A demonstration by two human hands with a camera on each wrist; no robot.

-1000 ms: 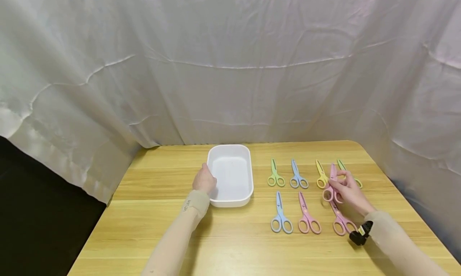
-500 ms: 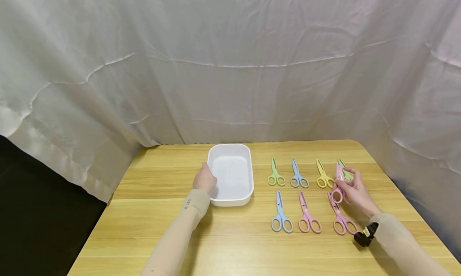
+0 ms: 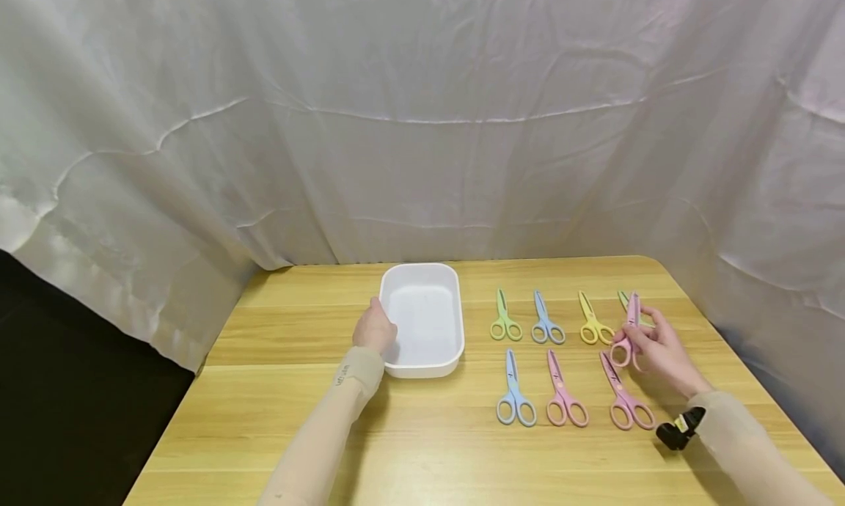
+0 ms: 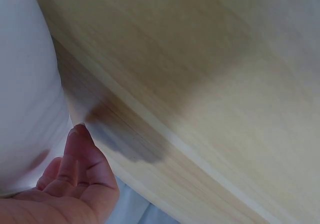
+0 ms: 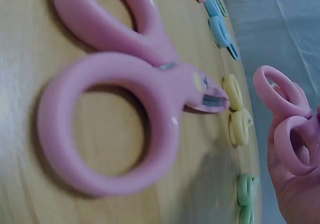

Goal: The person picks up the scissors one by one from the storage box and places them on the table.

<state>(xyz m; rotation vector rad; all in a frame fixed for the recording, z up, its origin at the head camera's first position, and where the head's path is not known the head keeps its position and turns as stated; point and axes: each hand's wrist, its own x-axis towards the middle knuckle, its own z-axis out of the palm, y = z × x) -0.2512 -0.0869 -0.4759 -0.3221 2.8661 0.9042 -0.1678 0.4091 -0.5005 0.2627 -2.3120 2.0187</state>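
My left hand [image 3: 375,328] is at the left wall of a white plastic tray [image 3: 422,372], its fingers curled against the side. In the left wrist view, the curled fingers [image 4: 82,159] meet the tray's wall [image 4: 30,84]. My right hand [image 3: 663,348] pinches pink scissors [image 3: 631,323], blades pointing away, over green scissors [image 3: 647,321] that it partly covers. Just below lie other pink scissors [image 3: 623,396] on the table. The right wrist view has these pink scissors [image 5: 145,74] large in front, with the held scissors' handles [image 5: 295,119] at the right.
Several scissors lie flat between tray and right hand: green [image 3: 505,319], blue [image 3: 546,323] and yellow [image 3: 592,323] behind, blue [image 3: 513,396] and pink [image 3: 561,396] in front. A grey curtain [image 3: 422,161] hangs behind the wooden table [image 3: 264,418].
The right hand has carried the pink scissors to the right, from beside the yellow scissors to over the green ones. The left hand and tray have stayed put.
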